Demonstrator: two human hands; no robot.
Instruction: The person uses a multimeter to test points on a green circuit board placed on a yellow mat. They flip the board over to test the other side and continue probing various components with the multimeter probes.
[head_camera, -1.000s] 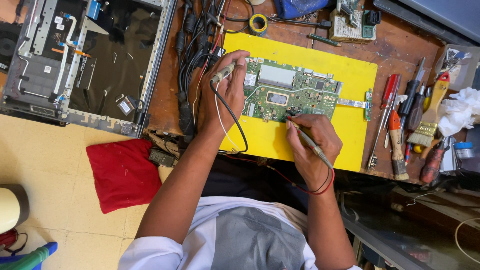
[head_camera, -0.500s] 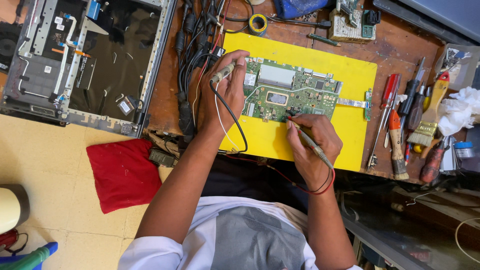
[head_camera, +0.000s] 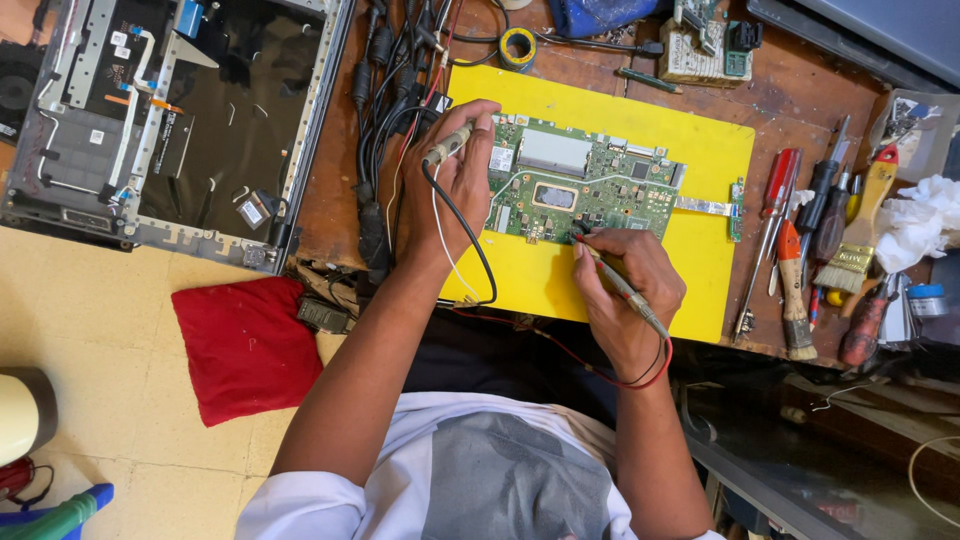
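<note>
A: How far along is the probing judged to be?

B: The green circuit board is laid flat on the yellow mat, well inside the mat's edges; a probe with a black lead is clenched in the left hand at the board's left edge; a second probe with a red lead is gripped like a pen in the right hand, its tip set on the board's lower middle. Testing is judged to be under way; how many points are left cannot be told.

A: And what room is left for moving?

B: Bare mat is seen below and to the right of the board; beyond the mat's right edge, screwdrivers and a brush are packed close; cables are bunched just beside the left hand; an opened laptop case is set further left; the table's near edge runs just under the wrists.
</note>
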